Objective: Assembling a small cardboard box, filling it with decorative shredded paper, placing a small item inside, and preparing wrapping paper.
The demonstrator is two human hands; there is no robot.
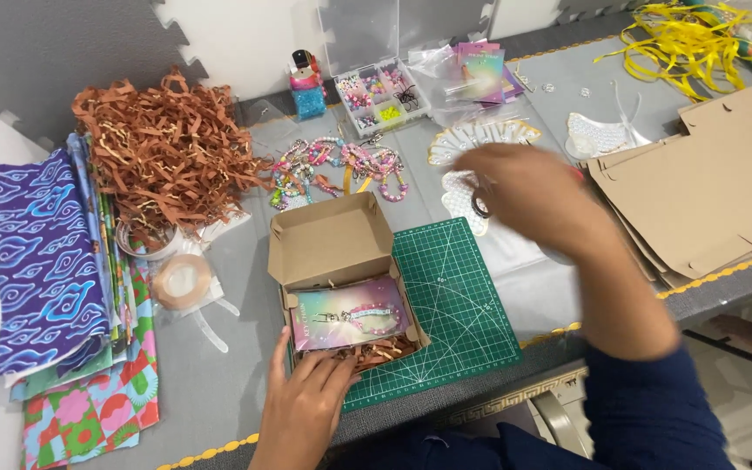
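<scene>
Grey covers the whole bench [219, 383], and craft things lie all over it. Fingers of the left hand [302, 405] lie spread flat, touching the front side of a small cardboard box [341, 278] at the bench's front edge. The box sits open on a green cutting mat [459, 305], with a shiny card [350, 320] inside. The right hand [528, 196] is blurry over a white paper shape [467, 204] toward the back edge; I cannot tell how its fingers are set. Brown paper shreds [163, 139] pile near the back left corner.

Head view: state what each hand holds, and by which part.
The left hand holds nothing; its fingers rest on the near edge of the open cardboard box. The right hand is blurred above the white cutouts; any hold cannot be told.
</scene>
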